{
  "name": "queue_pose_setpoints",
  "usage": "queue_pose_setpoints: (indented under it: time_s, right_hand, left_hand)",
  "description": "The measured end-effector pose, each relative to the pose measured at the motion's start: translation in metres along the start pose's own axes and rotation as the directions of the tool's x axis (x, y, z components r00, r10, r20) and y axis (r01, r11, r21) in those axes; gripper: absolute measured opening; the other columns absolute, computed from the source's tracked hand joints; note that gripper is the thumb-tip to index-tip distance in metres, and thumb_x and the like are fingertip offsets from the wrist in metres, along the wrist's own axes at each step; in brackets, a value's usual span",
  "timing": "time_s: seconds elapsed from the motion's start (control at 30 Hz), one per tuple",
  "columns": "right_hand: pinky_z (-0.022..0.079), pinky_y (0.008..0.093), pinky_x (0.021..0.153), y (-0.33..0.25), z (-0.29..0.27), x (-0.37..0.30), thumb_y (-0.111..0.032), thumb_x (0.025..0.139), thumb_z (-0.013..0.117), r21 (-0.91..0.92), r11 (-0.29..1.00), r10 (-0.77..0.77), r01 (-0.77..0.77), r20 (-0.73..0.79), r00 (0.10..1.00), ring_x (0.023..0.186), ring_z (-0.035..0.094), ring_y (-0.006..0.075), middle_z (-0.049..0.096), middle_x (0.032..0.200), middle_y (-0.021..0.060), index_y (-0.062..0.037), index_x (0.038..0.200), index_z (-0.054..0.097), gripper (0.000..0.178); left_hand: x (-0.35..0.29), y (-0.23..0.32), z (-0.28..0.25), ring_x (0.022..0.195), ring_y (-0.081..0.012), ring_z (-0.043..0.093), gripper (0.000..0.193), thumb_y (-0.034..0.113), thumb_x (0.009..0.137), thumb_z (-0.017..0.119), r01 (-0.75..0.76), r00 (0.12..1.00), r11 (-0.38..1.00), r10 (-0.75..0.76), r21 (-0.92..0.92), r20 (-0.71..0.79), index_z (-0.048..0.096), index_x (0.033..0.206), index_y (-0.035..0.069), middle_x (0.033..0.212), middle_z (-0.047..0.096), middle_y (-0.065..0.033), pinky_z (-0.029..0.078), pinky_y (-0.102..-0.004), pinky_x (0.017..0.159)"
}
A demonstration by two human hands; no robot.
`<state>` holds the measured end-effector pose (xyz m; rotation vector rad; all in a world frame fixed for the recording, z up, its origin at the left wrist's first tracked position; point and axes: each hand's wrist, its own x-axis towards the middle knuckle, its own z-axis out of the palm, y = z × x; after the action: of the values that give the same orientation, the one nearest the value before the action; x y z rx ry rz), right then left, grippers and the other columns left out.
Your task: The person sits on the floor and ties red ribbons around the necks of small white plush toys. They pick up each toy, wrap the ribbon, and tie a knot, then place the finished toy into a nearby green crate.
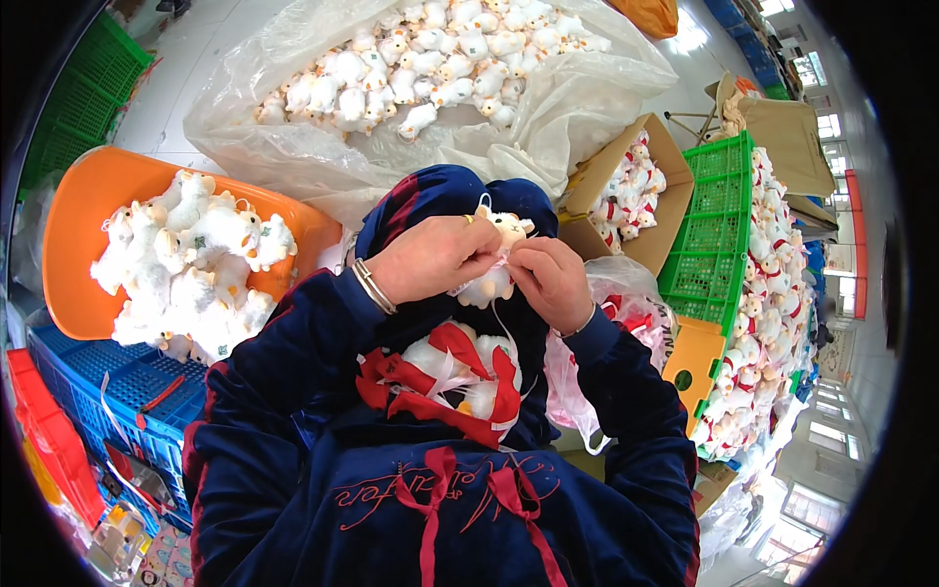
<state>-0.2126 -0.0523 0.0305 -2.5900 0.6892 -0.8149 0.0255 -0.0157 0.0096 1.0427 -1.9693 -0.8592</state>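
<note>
Above my lap, a small white plush animal [486, 291] with a cream head hangs between my two hands. A thin white loop stands out at the top of its head. My left hand [430, 258], wearing bracelets and a ring, is closed, its fingertips pinching at the toy's neck. From the other side, my right hand [556, 284] is closed too, fingertips at the same neck. A pale narrow ribbon trails down from there; its ends in my fingers are hidden. In my lap lie red cloth pieces [445, 406] with pale ribbons, over more white plush.
An orange tub [73, 245] of white plush toys stands left, on a blue crate [88, 357]. Ahead, a plastic sheet [230, 108] holds many more. To the right are a cardboard box [670, 186], a pink plastic bag [572, 391] and a green crate [706, 235] beside red-trimmed toys.
</note>
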Motion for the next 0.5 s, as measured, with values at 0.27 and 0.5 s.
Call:
queue_pose_setpoints:
  time_s: [0.27, 0.5]
  right_hand:
    - [0.055, 0.0397, 0.074, 0.0, -0.001, -0.001, -0.004, 0.083, 0.08, 0.013, 1.0, 0.008, -0.009, 0.014, 1.0, 0.084, 0.068, 0.0314, 0.07, 0.098, 0.0104, -0.0052, 0.099, 0.068, 0.02]
    - [0.055, 0.0398, 0.073, -0.002, -0.005, 0.002, -0.003, 0.083, 0.08, -0.017, 1.0, 0.02, -0.019, 0.055, 0.998, 0.084, 0.067, 0.0316, 0.069, 0.097, 0.0107, -0.0062, 0.102, 0.069, 0.022]
  left_hand:
    - [-0.002, 0.0, 0.009, 0.089, -0.0329, 0.066, 0.014, 0.013, 0.094, 0.072, -0.013, 0.999, 0.995, 0.009, -0.097, -0.044, 0.069, 0.105, 0.004, 0.098, 0.065, -0.0145, 0.054, -0.0398, 0.079]
    - [0.0, 0.005, 0.01, 0.087, -0.0328, 0.065, 0.014, 0.013, 0.093, 0.072, 0.02, 0.998, 0.996, -0.025, -0.082, -0.054, 0.068, 0.102, 0.004, 0.095, 0.064, -0.0139, 0.053, -0.04, 0.078]
